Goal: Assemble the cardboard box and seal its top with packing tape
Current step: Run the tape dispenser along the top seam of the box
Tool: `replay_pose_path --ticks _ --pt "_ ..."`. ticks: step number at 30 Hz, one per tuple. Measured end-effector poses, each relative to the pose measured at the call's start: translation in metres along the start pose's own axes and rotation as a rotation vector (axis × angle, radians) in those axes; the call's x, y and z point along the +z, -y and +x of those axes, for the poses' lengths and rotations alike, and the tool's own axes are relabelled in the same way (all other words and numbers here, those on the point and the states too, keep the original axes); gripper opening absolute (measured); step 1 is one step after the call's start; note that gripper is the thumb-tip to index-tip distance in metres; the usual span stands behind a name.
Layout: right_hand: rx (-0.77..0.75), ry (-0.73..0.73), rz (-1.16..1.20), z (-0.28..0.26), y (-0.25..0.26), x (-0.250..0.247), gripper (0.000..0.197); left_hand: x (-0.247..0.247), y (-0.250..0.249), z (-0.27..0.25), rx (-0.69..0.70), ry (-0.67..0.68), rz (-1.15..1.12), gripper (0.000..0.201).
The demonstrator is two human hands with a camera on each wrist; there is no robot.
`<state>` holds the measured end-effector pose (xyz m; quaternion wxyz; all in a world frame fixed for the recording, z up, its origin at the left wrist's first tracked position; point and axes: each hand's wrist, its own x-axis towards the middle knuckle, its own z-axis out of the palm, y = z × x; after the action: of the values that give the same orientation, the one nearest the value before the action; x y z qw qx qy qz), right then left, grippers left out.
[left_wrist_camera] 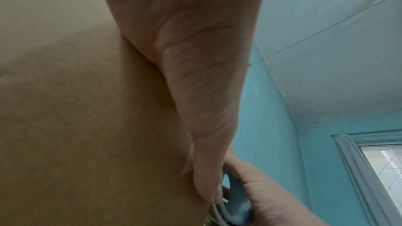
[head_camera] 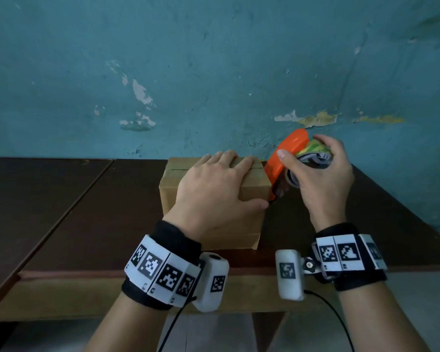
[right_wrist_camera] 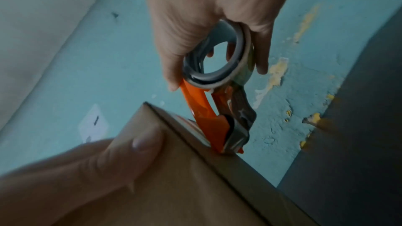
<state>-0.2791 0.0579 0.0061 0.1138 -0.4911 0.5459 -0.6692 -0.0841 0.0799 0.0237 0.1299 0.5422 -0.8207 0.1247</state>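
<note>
A brown cardboard box (head_camera: 173, 174) stands closed on the dark table, a seam running along its top. My left hand (head_camera: 214, 181) lies flat on the top with straight fingers, its thumb (right_wrist_camera: 121, 157) along the near right edge. My right hand (head_camera: 320, 179) grips an orange tape dispenser (head_camera: 287, 151) by its grey-cored roll (right_wrist_camera: 239, 44), just right of the box. The dispenser's (right_wrist_camera: 204, 109) lower metal end touches the box's (right_wrist_camera: 185, 186) right side just below the top edge. In the left wrist view the box wall (left_wrist_camera: 76, 109) fills the left half, and part of the roll (left_wrist_camera: 230, 200) shows past my thumb.
The brown table (head_camera: 87, 212) has a panel seam to the left and its near edge (head_camera: 87, 273) runs below my wrists. A teal wall (head_camera: 214, 72) with peeling paint rises directly behind the box. A window (left_wrist_camera: 380, 169) shows off to the right.
</note>
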Motion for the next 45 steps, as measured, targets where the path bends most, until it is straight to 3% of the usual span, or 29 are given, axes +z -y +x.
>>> replay_pose_path --ticks 4,8,15,17,22,24,28,35,45 --pt "-0.119 0.021 -0.113 0.000 0.005 0.006 0.069 0.001 0.000 0.000 -0.001 -0.003 0.004 0.094" --pt "-0.133 0.060 -0.147 0.003 0.005 0.007 0.065 0.001 -0.001 0.000 0.001 -0.004 0.014 0.094" --pt "0.077 0.181 0.037 0.013 -0.010 -0.008 0.057 0.001 -0.001 -0.002 0.006 -0.006 0.011 0.096" --pt "0.117 0.170 0.065 0.013 -0.015 -0.010 0.055 0.000 0.000 -0.002 0.009 -0.005 0.004 0.096" --pt "0.276 0.064 0.199 0.017 -0.028 -0.021 0.025 -0.001 0.002 -0.003 0.022 -0.004 -0.025 0.094" --pt "0.319 0.012 0.220 0.022 -0.032 -0.029 0.024 -0.001 0.002 -0.004 0.023 -0.004 -0.025 0.094" --pt "0.350 -0.039 0.253 0.029 -0.037 -0.038 0.042 -0.002 0.002 -0.003 0.022 0.000 -0.031 0.094" --pt "0.275 0.016 0.209 0.024 -0.032 -0.035 0.027 -0.002 0.002 -0.002 0.012 0.003 -0.041 0.094" --pt "-0.066 0.033 -0.114 0.003 -0.009 -0.008 0.062 -0.002 0.001 -0.003 0.017 -0.007 -0.026 0.094"
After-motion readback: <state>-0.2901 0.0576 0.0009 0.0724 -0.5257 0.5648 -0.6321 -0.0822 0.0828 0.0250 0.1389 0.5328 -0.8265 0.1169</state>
